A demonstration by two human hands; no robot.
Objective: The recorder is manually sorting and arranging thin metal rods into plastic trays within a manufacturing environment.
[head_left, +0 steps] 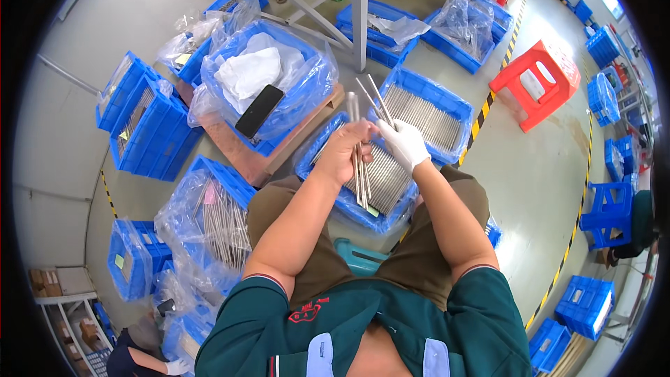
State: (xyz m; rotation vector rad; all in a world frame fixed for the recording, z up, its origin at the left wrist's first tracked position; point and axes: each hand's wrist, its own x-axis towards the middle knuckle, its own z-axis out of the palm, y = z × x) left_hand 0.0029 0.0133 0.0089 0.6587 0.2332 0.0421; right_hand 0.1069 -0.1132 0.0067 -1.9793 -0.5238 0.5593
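Observation:
My bare left hand [342, 150] is closed around a small bundle of thin metal rods [361, 185], which stick out above and below the fist. A white glove covers my right hand [406, 145], closed on a few more metal rods [377, 99] that point up and to the left. Both hands are close together over a blue crate [391, 222] lined with clear plastic, where many similar rods lie side by side. Just beyond it, a second blue crate [466, 108] holds rows of the same rods. My fingers partly hide the near crate's contents.
At the left, a lined blue crate [262, 146] with white sheeting carries a black phone [259, 111]. Loose rods [222, 227] fill a plastic-lined crate nearer me. A red stool [537, 87] stands at the right beyond striped floor tape [480, 123]. A metal table leg [359, 21] rises ahead.

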